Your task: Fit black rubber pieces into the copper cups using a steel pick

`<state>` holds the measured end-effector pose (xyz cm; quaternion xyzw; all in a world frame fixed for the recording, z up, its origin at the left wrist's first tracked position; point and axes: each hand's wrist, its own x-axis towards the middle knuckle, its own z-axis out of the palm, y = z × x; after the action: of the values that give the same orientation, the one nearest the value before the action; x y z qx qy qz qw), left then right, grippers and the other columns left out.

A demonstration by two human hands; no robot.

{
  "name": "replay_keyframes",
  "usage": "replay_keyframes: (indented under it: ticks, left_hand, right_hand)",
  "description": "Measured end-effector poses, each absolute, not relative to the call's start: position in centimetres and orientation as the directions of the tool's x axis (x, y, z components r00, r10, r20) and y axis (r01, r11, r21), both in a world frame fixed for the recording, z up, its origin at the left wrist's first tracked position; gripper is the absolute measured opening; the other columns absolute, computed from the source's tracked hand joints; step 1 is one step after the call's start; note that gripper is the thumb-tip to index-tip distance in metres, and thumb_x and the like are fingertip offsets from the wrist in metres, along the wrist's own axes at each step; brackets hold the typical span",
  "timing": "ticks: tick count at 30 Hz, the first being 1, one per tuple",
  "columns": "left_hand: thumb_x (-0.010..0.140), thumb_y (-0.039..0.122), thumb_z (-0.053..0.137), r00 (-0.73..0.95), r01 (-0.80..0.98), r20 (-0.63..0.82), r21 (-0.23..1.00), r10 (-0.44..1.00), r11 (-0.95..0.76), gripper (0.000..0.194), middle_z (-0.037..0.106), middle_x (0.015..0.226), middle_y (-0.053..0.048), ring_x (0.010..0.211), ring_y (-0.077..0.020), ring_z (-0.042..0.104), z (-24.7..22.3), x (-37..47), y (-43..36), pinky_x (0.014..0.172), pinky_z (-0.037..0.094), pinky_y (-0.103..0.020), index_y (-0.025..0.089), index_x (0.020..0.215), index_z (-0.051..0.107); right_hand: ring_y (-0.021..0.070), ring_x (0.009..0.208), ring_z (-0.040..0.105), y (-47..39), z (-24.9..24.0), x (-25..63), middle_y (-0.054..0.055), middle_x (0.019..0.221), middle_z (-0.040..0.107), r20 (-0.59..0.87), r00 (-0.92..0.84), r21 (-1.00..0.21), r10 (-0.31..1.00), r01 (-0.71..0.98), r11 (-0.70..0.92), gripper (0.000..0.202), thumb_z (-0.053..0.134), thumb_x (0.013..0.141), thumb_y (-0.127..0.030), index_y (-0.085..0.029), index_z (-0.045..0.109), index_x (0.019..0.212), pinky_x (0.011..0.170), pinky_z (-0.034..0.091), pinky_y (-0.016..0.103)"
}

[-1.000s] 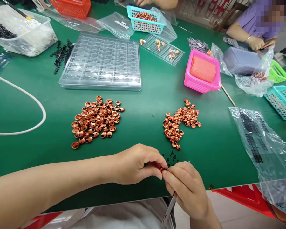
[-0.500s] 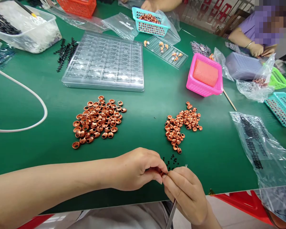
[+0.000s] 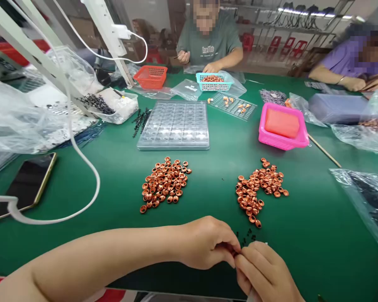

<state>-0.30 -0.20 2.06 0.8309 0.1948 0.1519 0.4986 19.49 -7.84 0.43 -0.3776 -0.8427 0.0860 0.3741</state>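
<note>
Background shirt (image 3: pixel 207 38): "hello"; left hand (image 3: pixel 211 244) touching right hand (image 3: pixel 264 268).

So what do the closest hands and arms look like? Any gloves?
The left hand and right hand are bare: no gloves or rings show. The left forearm has no sleeve, watch or bracelet in view. Little of the right arm shows.

Far left of you, a phone (image 3: pixel 27 182) lies dark screen up, white cable (image 3: pixel 98 180) looping past. Ahead, clear compartment trays (image 3: pixel 176 126); beyond, a red basket (image 3: pixel 150 79). Right: a pink basket (image 3: pixel 275 141) cradles an orange-red block (image 3: pixel 282 123), wooden stick (image 3: pixel 324 151) beside it. Across from you sits a person in grey-green (image 3: pixel 209 48); another in purple (image 3: pixel 338 65), farther right.
</note>
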Motion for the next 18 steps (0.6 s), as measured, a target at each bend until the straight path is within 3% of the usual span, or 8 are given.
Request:
replay_keyframes:
  ticks: [2,5,8,12,15,18]
  left_hand:
    - [0.083,0.014,0.069,0.887,0.219,0.026,0.855,0.461,-0.470,0.007,0.069,0.079,-0.002,0.074,-0.0146,0.064,3.1,-0.4,0.0,0.069,0.050,-0.020,0.017,0.090,0.068]
    - [0.085,0.009,0.061,0.866,0.326,-0.013,0.773,0.499,-0.545,0.012,0.068,0.084,-0.001,0.077,-0.0141,0.063,4.7,-1.3,1.1,0.070,0.048,-0.020,0.018,0.090,0.066]
    - [0.090,0.015,0.054,0.775,0.515,-0.043,0.621,0.630,-0.591,0.012,0.065,0.089,-0.004,0.081,-0.0170,0.063,5.1,-3.2,2.8,0.072,0.048,-0.024,0.019,0.092,0.066]
    - [0.093,0.022,0.047,0.699,0.672,-0.044,0.383,0.714,-0.634,0.021,0.063,0.093,-0.008,0.085,-0.0227,0.062,4.3,-6.6,4.5,0.074,0.049,-0.031,0.019,0.094,0.068]
    - [0.091,0.023,0.045,0.669,0.719,-0.057,0.302,0.741,-0.626,0.025,0.064,0.096,-0.010,0.086,-0.0250,0.063,4.1,-8.3,4.8,0.075,0.050,-0.034,0.020,0.097,0.069]
    - [0.091,0.026,0.047,0.665,0.724,-0.006,0.253,0.747,-0.642,0.028,0.064,0.108,-0.013,0.099,-0.0299,0.061,4.6,-7.7,4.6,0.083,0.051,-0.040,0.018,0.109,0.068]
  right_hand:
    - [0.0130,0.061,0.052,-7.9,0.6,19.4,0.001,0.069,0.061,0.505,-0.529,-0.352,0.682,0.595,0.723,0.013,0.052,0.090,-0.010,-0.018,0.061,0.084,0.054,0.044,0.026]
    - [0.0130,0.064,0.051,-8.3,0.9,19.9,0.001,0.073,0.060,0.501,-0.458,-0.401,0.734,0.629,0.666,0.011,0.057,0.089,-0.009,-0.019,0.056,0.083,0.057,0.044,0.027]
    - [0.0128,0.068,0.055,-9.2,1.0,21.1,0.001,0.079,0.061,0.536,-0.243,-0.579,0.808,0.590,0.562,0.017,0.062,0.086,-0.007,-0.020,0.057,0.095,0.061,0.047,0.026]
    - [0.0145,0.070,0.055,-10.6,0.5,22.2,0.002,0.076,0.058,0.489,0.232,-0.839,0.841,0.390,0.380,0.018,0.061,0.086,-0.005,-0.021,0.060,0.096,0.057,0.044,0.026]
    - [0.0146,0.066,0.051,-10.6,0.1,22.1,0.000,0.069,0.053,0.425,0.513,-0.903,0.746,0.191,0.384,0.007,0.061,0.089,-0.014,-0.021,0.060,0.088,0.056,0.041,0.027]
    - [0.0135,0.059,0.048,-9.9,-0.2,21.9,-0.002,0.065,0.049,0.377,0.566,-0.904,0.733,0.052,0.425,0.006,0.057,0.093,-0.023,-0.023,0.059,0.087,0.054,0.038,0.028]
